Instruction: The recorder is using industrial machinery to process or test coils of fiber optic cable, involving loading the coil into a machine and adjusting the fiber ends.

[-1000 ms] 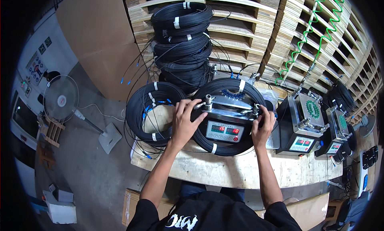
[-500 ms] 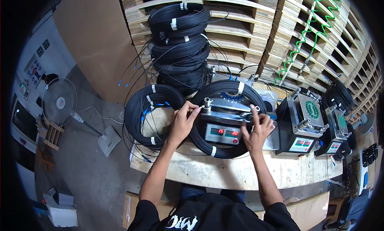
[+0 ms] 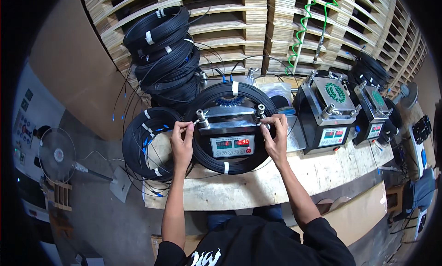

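Before me stands a black benchtop machine with a red-lit display panel (image 3: 232, 146) and a metal crossbar (image 3: 230, 121) over its top. A knobbed metal post rises at each end of the bar: a left post (image 3: 201, 117) and a right post (image 3: 261, 111). My left hand (image 3: 182, 141) pinches the small clamp lever at the left post's foot. Thumb and fingertips of my right hand (image 3: 277, 138) close on the matching lever by the right post, which they partly hide. Blue connectors (image 3: 229, 101) ring the plate behind the bar. A black cable coil (image 3: 225, 167) surrounds the machine.
Another cable coil (image 3: 133, 153) with blue-tipped ends lies left, before a tall stack of coils (image 3: 168, 68). Two similar machines, one with a green-dotted plate (image 3: 335, 93), stand right. Wooden pallets (image 3: 230, 36) rise behind the table (image 3: 221, 194). A floor fan (image 3: 59, 154) stands left.
My right hand, spread and lifted near the right post before, has closed on the lever there. My left hand keeps its pinch. The readout's digits differ, and the whole view has shifted.
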Demonstrator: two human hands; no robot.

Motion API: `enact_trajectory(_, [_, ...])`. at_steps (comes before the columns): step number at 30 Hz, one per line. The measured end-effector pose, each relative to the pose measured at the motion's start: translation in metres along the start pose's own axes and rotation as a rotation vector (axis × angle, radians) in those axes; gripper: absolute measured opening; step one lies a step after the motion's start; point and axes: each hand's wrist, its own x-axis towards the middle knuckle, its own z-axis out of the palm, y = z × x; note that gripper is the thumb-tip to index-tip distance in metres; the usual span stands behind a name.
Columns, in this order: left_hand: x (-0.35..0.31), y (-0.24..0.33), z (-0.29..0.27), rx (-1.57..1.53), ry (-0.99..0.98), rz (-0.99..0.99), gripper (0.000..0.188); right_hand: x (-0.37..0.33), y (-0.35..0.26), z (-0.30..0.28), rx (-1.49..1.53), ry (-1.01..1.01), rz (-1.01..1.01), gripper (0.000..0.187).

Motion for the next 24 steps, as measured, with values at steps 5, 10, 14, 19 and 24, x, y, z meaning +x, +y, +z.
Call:
enact_trajectory(5, [-0.001,-0.001,0.004,-0.028,0.027,0.017,0.021,0.003,-0.001,0.001,0.216,0.138,0.084,0.01])
enact_trajectory(10, [-0.004,-0.001,0.003,-0.018,0.047,0.032,0.021,0.004,-0.006,0.002,0.148,0.165,0.044,0.009])
enact_trajectory(14, [-0.005,-0.004,0.004,-0.052,0.029,-0.01,0.021,0.006,-0.005,0.006,-0.077,0.148,0.012,0.019])
enact_trajectory(19, [-0.006,-0.005,0.003,-0.042,0.03,-0.002,0.021,0.018,-0.041,-0.01,-0.105,0.16,0.117,0.037])
enact_trajectory(24, [-0.002,-0.006,0.005,-0.064,0.044,0.055,0.022,0.028,-0.015,-0.007,-0.11,0.161,0.137,0.028])
